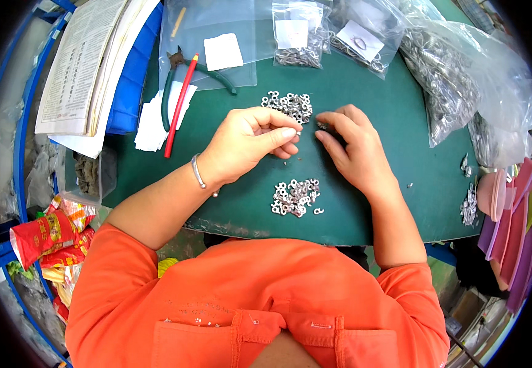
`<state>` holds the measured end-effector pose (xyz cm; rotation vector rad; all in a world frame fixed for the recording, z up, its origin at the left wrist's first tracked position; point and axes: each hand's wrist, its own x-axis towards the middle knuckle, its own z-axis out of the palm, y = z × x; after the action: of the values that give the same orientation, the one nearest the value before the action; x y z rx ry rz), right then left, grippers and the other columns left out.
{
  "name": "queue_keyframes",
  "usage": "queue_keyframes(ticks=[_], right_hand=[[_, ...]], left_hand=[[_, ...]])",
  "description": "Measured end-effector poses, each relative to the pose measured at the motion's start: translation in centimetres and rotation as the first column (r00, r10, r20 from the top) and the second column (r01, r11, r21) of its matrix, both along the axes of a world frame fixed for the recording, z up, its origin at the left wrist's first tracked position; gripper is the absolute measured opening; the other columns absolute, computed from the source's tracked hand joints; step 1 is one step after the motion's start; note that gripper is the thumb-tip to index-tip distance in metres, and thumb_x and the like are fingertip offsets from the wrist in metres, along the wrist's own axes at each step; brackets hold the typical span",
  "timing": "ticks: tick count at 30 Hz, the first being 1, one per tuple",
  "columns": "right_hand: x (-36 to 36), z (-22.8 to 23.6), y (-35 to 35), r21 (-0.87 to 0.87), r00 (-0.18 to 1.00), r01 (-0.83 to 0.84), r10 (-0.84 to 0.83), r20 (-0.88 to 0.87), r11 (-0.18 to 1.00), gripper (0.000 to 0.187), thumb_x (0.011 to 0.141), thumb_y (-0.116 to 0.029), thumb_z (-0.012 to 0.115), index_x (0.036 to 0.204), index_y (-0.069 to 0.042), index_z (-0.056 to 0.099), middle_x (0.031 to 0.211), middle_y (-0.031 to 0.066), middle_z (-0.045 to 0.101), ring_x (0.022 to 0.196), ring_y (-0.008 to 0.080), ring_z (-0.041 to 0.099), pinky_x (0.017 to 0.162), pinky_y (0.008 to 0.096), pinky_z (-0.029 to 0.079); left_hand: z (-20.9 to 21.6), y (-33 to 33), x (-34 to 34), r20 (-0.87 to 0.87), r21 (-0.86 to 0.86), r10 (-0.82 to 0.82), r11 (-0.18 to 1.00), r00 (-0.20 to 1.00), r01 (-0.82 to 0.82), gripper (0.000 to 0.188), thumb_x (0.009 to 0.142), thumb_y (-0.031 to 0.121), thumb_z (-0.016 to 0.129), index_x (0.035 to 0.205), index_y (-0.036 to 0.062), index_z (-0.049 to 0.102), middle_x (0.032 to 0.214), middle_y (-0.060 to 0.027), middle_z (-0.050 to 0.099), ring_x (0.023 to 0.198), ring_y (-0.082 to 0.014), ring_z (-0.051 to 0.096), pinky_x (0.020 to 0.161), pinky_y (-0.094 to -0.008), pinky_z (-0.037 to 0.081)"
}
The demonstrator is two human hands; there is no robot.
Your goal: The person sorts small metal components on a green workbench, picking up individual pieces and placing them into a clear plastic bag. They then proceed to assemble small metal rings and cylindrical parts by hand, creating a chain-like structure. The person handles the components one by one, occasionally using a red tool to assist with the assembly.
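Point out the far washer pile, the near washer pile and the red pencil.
Far washer pile point(289, 104), head view, middle of the heap.
Near washer pile point(295, 197), head view, middle of the heap.
Red pencil point(180, 107), head view, mid-shaft.

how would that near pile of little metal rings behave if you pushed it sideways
The near pile is loose small metal rings on a green mat, so it would probably scatter rather than move as one. One ring already lies apart. They lie flat, so they likely slide, not roll.
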<state>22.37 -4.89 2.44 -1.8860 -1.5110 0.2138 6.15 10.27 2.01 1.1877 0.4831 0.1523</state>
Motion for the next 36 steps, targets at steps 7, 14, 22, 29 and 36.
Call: queue_keyframes(ticks=[7, 14, 22, 29, 36], right_hand=[[-0.3, -0.2, 0.0, -0.013, 0.970, -0.006, 0.002, -0.245, 1.000, 0.009, 0.082, 0.000, 0.069, 0.090, -0.002, 0.064, 0.090, 0.0104, 0.061, 0.080, 0.0266, 0.062, 0.068, 0.0345, 0.051], [-0.2, 0.3, -0.4, 0.170, 0.939, -0.135, 0.181, -0.293, 0.976, 0.017, 0.078, 0.008, 0.070, 0.090, -0.002, 0.065, 0.092, 0.0072, 0.064, 0.080, 0.0187, 0.064, 0.068, 0.0284, 0.053], [-0.4, 1.4, -1.0, 0.133, 0.844, -0.315, 0.341, -0.414, 0.940, 0.015, 0.076, 0.007, 0.071, 0.086, -0.002, 0.065, 0.086, 0.0082, 0.066, 0.079, 0.0224, 0.065, 0.069, 0.0320, 0.053], [0.0, 1.8, -1.2, -0.042, 0.773, -0.509, 0.435, -0.462, 0.860, 0.014, 0.078, 0.001, 0.069, 0.091, -0.003, 0.067, 0.084, 0.0096, 0.064, 0.079, 0.0278, 0.063, 0.069, 0.0361, 0.050], [-2.4, -0.1, 1.4, 0.025, 0.987, -0.150, 0.149, 0.059, 0.988, 0.022, 0.078, 0.000, 0.068, 0.100, -0.003, 0.066, 0.096, 0.0122, 0.059, 0.092, 0.0320, 0.058, 0.079, 0.0409, 0.050]], left_hand=[[-0.8, 0.0, -0.3, 0.149, 0.053, -0.001, 0.999, 0.989, -0.007, 0.017, 0.088, -0.004, 0.066, 0.105, -0.0030, 0.062, 0.102, -0.0117, 0.068, 0.093, -0.0189, 0.068, 0.085, -0.0322, 0.057], [-0.7, -0.3, -0.3, 0.225, 0.108, -0.009, 0.994, 0.974, -0.016, 0.035, 0.085, -0.011, 0.065, 0.118, -0.0016, 0.054, 0.103, -0.0132, 0.066, 0.099, -0.0188, 0.066, 0.089, -0.0339, 0.057], [-0.3, -0.6, -0.8, 0.195, 0.254, -0.132, 0.964, 0.972, 0.080, 0.028, 0.084, -0.008, 0.069, 0.109, -0.0006, 0.059, 0.099, -0.0098, 0.067, 0.095, -0.0163, 0.067, 0.084, -0.0300, 0.056], [0.9, -0.3, -1.5, 0.087, 0.697, -0.576, 0.618, 0.813, 0.363, 0.009, 0.078, -0.001, 0.072, 0.084, 0.0021, 0.068, 0.083, -0.0067, 0.064, 0.074, -0.0157, 0.065, 0.066, -0.0267, 0.053], [-0.4, 1.3, -0.8, 0.093, 0.907, -0.093, 0.418, 0.991, -0.046, 0.013, 0.079, 0.003, 0.073, 0.091, 0.0036, 0.067, 0.089, -0.0057, 0.060, 0.073, -0.0184, 0.059, 0.065, -0.0305, 0.049]])
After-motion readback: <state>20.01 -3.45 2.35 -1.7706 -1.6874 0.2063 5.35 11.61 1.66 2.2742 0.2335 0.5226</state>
